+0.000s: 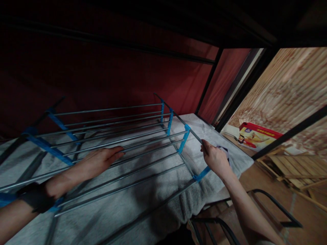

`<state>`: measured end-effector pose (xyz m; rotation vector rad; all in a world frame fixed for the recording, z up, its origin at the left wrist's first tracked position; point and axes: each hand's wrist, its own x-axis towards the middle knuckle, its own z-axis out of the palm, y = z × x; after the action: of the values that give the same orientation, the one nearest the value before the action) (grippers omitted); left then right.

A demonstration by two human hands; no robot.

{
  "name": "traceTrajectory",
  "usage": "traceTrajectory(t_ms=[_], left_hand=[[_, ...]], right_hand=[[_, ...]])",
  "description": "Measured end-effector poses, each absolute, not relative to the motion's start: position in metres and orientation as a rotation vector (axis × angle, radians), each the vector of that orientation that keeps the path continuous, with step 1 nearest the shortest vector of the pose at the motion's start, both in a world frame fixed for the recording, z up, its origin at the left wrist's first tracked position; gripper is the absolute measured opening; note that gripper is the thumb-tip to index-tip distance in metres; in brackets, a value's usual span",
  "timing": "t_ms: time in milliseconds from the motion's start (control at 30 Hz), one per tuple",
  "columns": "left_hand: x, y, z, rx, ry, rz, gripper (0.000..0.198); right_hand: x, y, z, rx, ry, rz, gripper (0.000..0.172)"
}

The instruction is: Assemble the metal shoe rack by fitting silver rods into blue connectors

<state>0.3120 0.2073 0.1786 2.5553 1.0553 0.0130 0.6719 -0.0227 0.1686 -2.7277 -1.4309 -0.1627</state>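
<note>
A rack of grey metal tubes with blue plastic connectors (pixel 183 139) lies across a grey blanket (pixel 201 185). My right hand (pixel 216 157) is closed around the dark end tube on the rack's right side. My left hand (pixel 106 157), with a black band on its wrist, reaches over the long crossbars near the middle. Its fingers are stretched out to the right, close to a bar; whether they touch it I cannot tell. Part of a dark flat object with a pale edge (pixel 224 149) shows behind my right hand on the blanket.
Dark metal posts (pixel 245 90) and a red curtain (pixel 143 78) surround the bed. Beyond the right edge are a red and yellow box (pixel 260 136), a wooden slatted piece (pixel 298 170) and corrugated sheet (pixel 298 88). A black metal-tube frame (pixel 276 207) stands near my right forearm.
</note>
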Motion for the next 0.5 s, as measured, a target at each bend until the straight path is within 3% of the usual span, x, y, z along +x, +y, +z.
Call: traceTrajectory(t_ms=[500], left_hand=[[0.3135,0.2122,0.1796,2.438,0.924,0.051,0.046]], right_hand=[[0.6721,-0.0232,0.1671,-2.689,-1.467,-0.201,0.039]])
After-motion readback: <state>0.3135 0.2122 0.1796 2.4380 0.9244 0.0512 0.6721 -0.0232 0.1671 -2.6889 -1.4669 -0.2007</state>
